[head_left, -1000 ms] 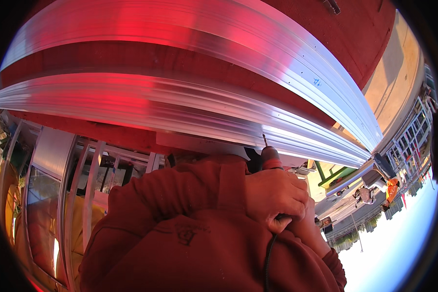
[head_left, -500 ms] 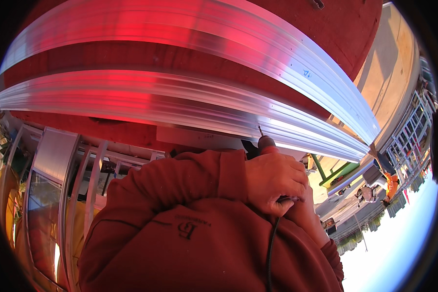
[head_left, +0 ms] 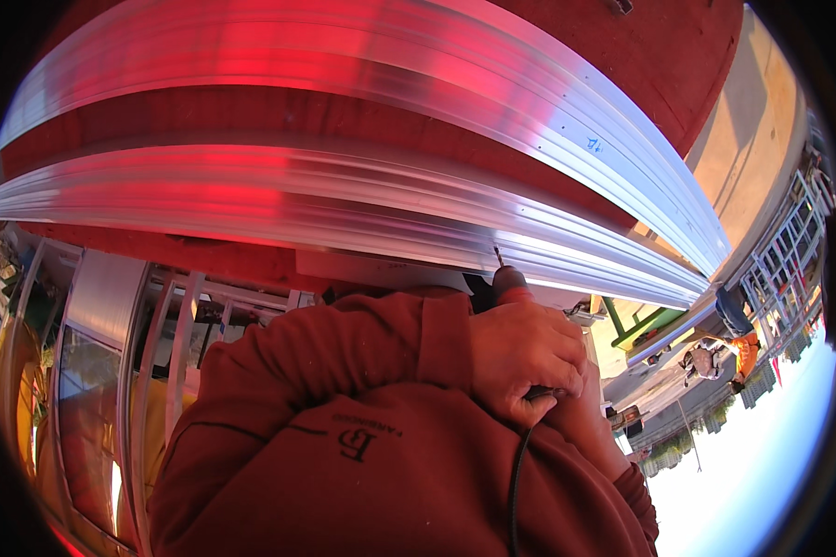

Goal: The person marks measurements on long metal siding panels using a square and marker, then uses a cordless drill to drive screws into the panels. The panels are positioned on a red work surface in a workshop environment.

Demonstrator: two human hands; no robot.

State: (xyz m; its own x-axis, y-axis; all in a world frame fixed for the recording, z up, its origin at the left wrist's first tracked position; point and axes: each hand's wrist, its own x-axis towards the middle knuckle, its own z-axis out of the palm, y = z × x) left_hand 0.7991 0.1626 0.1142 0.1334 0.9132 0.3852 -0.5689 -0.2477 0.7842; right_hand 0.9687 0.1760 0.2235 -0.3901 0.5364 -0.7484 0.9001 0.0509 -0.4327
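A corded power drill (head_left: 510, 284) points away from me, its slim bit (head_left: 499, 255) at the near long silver metal profile (head_left: 381, 227). I cannot tell whether the tip has entered the metal. My left hand (head_left: 528, 357) is closed over the drill's body, fingers curled across its top. From the right, my right hand (head_left: 576, 406) reaches in behind it, closed at the drill's rear; its fingers are mostly hidden by the left. A black cord (head_left: 515, 483) hangs from the drill down my front. Beyond lies another long profile (head_left: 455, 70), with small holes and a blue mark.
Both profiles rest on a red surface (head_left: 664, 70). Metal frames and a glazed panel (head_left: 93, 399) stand at the left. On the right are a green metal piece (head_left: 655, 334), a metal railing (head_left: 790, 246) and a person in orange (head_left: 745, 353) farther off.
The view has shifted slightly, so the profiles sit a little lower. Both hands stay on the drill, and its bit remains at the near profile.
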